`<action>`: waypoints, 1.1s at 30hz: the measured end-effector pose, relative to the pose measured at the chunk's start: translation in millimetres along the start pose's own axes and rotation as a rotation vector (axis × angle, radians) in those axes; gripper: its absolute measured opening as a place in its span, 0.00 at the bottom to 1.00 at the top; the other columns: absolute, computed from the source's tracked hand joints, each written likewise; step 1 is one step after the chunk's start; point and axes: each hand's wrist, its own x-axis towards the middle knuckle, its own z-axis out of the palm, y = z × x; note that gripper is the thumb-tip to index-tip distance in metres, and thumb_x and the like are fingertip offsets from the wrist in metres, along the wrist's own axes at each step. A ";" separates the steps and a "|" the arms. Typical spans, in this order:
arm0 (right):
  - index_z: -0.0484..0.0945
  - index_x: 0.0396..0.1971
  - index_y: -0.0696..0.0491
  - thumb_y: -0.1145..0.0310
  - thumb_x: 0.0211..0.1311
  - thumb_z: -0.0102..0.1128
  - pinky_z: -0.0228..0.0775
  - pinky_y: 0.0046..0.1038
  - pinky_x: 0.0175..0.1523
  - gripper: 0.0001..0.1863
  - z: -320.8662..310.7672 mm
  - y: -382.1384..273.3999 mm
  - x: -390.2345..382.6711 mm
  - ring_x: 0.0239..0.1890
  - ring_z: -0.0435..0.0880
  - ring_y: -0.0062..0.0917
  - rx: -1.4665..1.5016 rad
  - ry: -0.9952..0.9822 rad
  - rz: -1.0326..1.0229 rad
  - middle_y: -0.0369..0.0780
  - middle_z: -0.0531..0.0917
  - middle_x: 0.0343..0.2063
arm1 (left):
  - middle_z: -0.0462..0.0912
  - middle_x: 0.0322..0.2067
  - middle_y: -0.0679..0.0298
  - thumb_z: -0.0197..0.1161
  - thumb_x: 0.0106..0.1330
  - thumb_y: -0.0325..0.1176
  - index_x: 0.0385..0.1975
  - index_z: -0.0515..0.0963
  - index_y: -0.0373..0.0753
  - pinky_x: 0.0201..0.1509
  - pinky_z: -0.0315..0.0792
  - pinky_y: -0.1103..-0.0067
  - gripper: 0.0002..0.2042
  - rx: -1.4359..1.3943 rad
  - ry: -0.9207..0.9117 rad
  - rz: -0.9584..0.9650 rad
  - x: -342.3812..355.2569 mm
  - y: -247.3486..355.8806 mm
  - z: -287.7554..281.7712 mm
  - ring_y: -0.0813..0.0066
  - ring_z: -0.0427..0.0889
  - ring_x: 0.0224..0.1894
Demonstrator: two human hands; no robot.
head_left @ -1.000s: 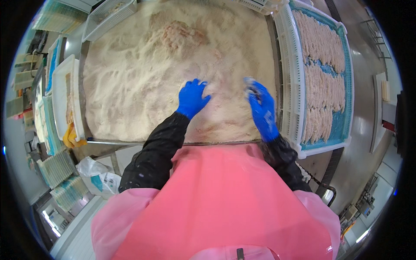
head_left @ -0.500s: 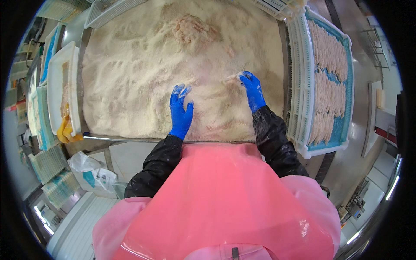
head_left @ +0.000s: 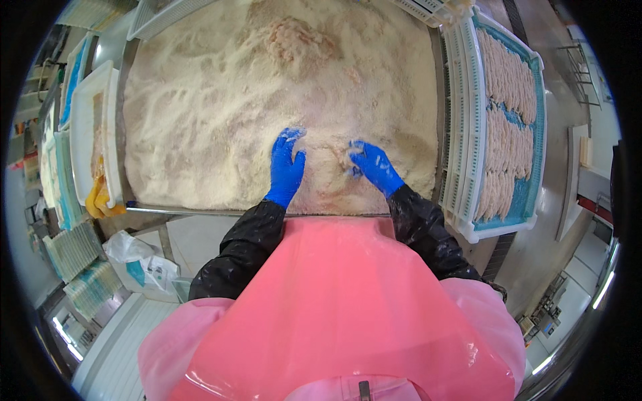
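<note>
A wide metal trough [head_left: 436,100] holds pale crumb coating [head_left: 194,134], with a heap of pinkish, crumb-covered pieces [head_left: 297,47] toward the back. My left hand [head_left: 287,167], in a blue glove, rests in the crumb at front centre, open, fingertips dusted. To its right, my right hand [head_left: 374,167], also blue-gloved, is curled into the crumb on a pinkish patch, closed on something I cannot make out. Its fingertips are partly hidden and blurred.
Stacked white crates [head_left: 455,127] on the right carry a blue tray [head_left: 525,200] with rows of coated strips [head_left: 508,73]. At left are a white tub [head_left: 81,134] with yellow gloves [head_left: 100,197] over its rim, stacked trays [head_left: 73,254] and a plastic bag [head_left: 134,250]. A basket [head_left: 167,13] stands behind.
My right hand, which held a pale piece higher up at the right, has moved down and inward toward my left hand. My left hand has shifted slightly, staying in the crumb.
</note>
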 end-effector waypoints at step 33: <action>0.69 0.56 0.46 0.54 0.64 0.44 0.44 0.42 0.67 0.23 17.3 -10.5 111.5 0.65 0.57 0.41 -0.465 0.068 -0.784 0.43 0.65 0.61 | 0.70 0.52 0.55 0.34 0.64 0.65 0.61 0.61 0.41 0.61 0.62 0.64 0.36 -1.787 -0.264 -0.661 21.9 8.0 59.1 0.60 0.70 0.52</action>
